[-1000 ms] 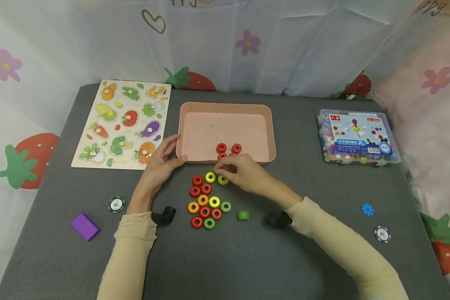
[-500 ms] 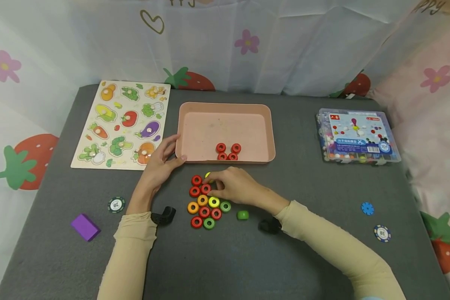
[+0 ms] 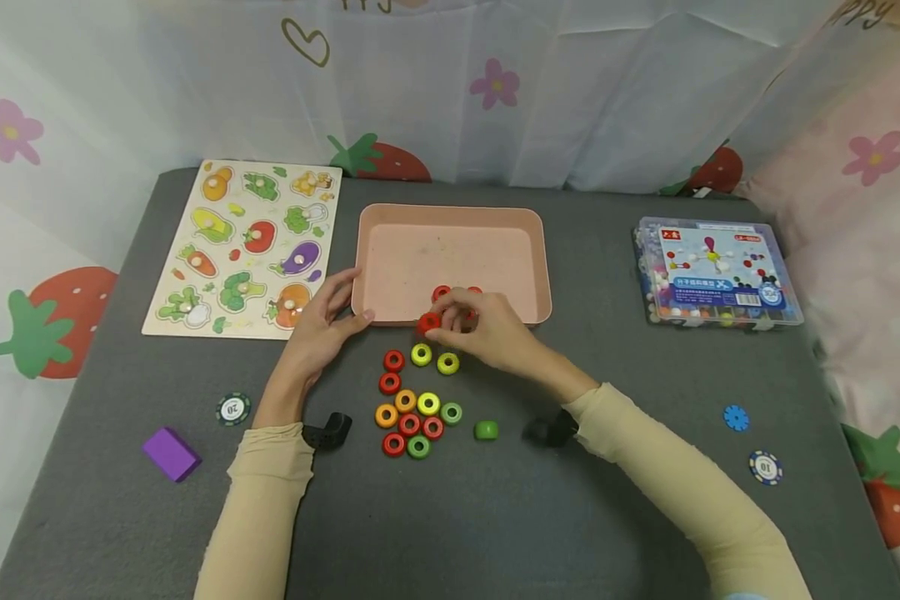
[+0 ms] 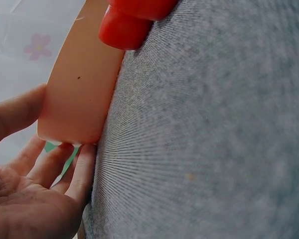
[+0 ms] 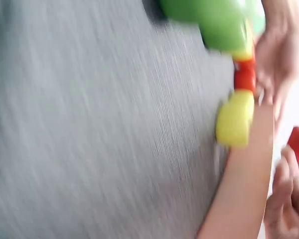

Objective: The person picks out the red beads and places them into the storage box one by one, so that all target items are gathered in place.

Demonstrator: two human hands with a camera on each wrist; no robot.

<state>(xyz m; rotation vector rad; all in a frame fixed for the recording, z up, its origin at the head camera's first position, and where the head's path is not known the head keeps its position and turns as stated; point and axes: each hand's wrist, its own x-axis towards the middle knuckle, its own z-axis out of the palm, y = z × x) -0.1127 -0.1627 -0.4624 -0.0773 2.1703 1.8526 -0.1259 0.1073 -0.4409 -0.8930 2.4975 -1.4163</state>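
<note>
My right hand (image 3: pixel 498 333) pinches a red ring bead (image 3: pixel 429 323) between thumb and fingers over the front rim of the pink tray (image 3: pixel 405 254). That bead also shows at the right edge of the right wrist view, in the fingertips. At the tray's front left corner my left hand (image 3: pixel 321 329) grips the wall, thumb on the front side and fingers round the left side. Inside the tray lie red rings (image 3: pixel 441 292), partly hidden by the right hand. Below the tray, several red, orange, yellow (image 3: pixel 447 363) and green rings (image 3: pixel 418 447) lie on the grey table.
A vegetable peg puzzle (image 3: pixel 246 250) lies left of the tray. On the right sits a clear box of beads (image 3: pixel 720 273). A green bead (image 3: pixel 486 430), purple block (image 3: pixel 172 454), poker chips (image 3: pixel 233 408) and a blue disc (image 3: pixel 735 417) lie around.
My right hand went down to the rings, took a red one from the upper group and carried it up to the tray's front edge. The left hand stays at the tray corner.
</note>
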